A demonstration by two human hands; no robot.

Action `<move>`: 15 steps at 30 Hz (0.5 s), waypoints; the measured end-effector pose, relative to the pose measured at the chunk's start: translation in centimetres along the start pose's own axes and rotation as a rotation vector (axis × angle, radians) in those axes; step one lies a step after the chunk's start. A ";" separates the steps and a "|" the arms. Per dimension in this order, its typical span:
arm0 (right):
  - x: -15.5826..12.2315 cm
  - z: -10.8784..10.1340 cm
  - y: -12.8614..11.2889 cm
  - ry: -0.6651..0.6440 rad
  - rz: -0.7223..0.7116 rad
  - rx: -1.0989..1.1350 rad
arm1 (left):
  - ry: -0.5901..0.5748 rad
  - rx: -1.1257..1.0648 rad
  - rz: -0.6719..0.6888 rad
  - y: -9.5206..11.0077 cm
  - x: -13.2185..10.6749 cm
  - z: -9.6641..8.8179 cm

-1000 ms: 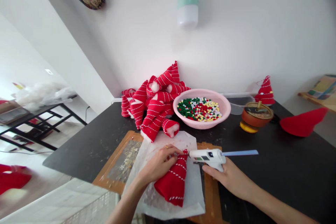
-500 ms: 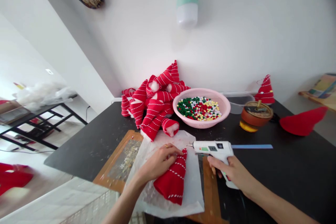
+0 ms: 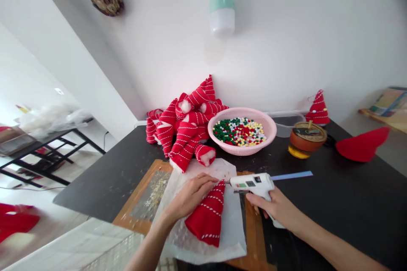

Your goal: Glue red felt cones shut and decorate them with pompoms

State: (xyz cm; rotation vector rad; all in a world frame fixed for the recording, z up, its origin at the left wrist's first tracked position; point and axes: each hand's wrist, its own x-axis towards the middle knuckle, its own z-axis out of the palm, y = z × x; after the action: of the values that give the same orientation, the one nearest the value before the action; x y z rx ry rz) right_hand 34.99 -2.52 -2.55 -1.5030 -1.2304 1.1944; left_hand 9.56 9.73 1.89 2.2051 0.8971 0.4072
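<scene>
Partly hidden by the closed fingers of the left hand (image 3: 192, 194): red striped fabric cone (image 3: 208, 220) on white paper (image 3: 234, 237). Clamped in right-hand (image 3: 276, 207) fingers: glue gun (image 3: 254, 183). Just beyond: heaped cones (image 3: 184, 137), pink basket (image 3: 243, 150) of pom-poms (image 3: 240, 131).

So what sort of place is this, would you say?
Probably a small craft workspace: the right hand holds a glue gun near the tip of a red fabric cone, and a pile of similar cones and a pink basket of colourful pompoms sit on the black table.
</scene>
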 end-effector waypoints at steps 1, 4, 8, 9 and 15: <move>-0.1 -0.1 -0.1 -0.001 0.000 0.001 | 0.023 -0.037 -0.035 -0.3 -0.3 -0.2; -0.3 -0.4 -0.9 0.007 0.014 0.003 | 0.094 -0.146 -0.152 -1.5 -2.3 -1.0; -0.5 -0.8 -2.1 0.039 0.014 0.019 | 0.032 -0.180 -0.204 -2.8 -6.8 -1.8; -0.5 -0.8 -2.4 0.044 0.015 0.023 | -0.006 -0.170 -0.215 -2.8 -7.8 -1.8; -0.6 -0.9 -2.9 0.064 0.021 0.027 | 0.052 0.009 -0.209 -1.5 -9.0 0.5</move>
State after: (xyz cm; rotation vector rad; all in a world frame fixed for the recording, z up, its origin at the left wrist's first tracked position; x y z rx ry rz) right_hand 35.24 -2.65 0.50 -1.5261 -1.1545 1.1639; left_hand 2.74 3.90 0.27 2.0911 1.1468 0.3619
